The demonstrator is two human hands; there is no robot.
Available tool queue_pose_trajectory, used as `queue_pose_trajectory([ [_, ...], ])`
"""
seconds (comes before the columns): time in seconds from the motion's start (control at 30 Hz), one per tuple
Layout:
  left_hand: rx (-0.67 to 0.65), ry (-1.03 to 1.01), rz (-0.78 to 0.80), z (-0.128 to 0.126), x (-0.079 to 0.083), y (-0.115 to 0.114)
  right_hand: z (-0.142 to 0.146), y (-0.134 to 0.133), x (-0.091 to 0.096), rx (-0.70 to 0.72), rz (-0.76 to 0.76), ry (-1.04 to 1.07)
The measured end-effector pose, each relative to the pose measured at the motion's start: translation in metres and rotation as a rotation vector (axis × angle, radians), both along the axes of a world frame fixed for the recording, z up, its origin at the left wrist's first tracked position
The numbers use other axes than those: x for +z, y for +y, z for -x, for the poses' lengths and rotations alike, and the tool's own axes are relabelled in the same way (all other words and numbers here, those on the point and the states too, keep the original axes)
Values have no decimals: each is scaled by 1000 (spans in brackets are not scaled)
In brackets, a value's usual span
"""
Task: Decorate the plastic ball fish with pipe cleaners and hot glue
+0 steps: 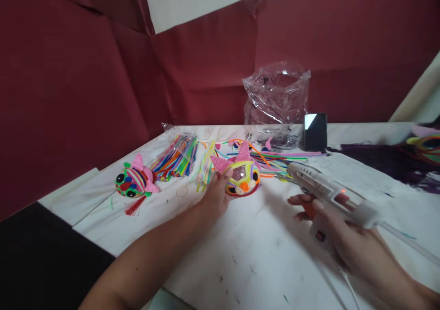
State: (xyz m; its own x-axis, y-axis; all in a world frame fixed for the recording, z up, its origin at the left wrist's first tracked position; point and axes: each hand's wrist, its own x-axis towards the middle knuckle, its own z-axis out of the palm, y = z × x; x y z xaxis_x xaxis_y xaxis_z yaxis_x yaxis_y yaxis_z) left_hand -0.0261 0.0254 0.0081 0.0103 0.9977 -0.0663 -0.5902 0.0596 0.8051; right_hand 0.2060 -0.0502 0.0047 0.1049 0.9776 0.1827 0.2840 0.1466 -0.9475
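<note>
My left hand [219, 192] grips a round, clear-domed animal-head craft [239, 177] by its left side. Yellow, white and pink pipe cleaners cover much of it, with pink ears on top, dark eyes and an orange nose; a bare clear patch shows on its forehead. In my right hand [330, 230] is a white hot glue gun [330, 193], fingers wrapped round its handle near the orange trigger. An orange light glows on its side, and a clear glue stick [409, 239] sticks out behind. The nozzle points left toward the craft, apart from it.
Left on the white table [247, 255] lies a finished-looking pipe-cleaner head [134, 182] with a red tassel [135, 206]. Behind are bundled pipe cleaners [178, 159], a clear plastic bag [277, 104] and a dark upright phone-like object [315, 132]. Another colourful craft [428, 145] is at far right.
</note>
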Motion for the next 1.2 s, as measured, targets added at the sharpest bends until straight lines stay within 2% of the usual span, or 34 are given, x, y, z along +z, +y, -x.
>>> queue_pose_trajectory([
  [0.23, -9, 22, -151, -6, -11, -1, 3, -13, 1, 141, 23, -141],
  [0.37, -16, 56, -170, -8, -18, -1, 7, -16, -6, 134, -10, -208],
  [0.5, -6, 70, -176, -10, -18, -1, 10, -14, -14, 125, -120, -257],
  [0.67, -6, 68, -189, -10, -16, -1, 12, -13, -8, 184, -145, -339],
  [0.97, -49, 57, -242, -10, -14, -1, 12, -11, -18, 115, -113, -188],
  [1.2, -27, 87, -194, -9, -17, 0, 14, -13, -12, 114, -88, -188],
])
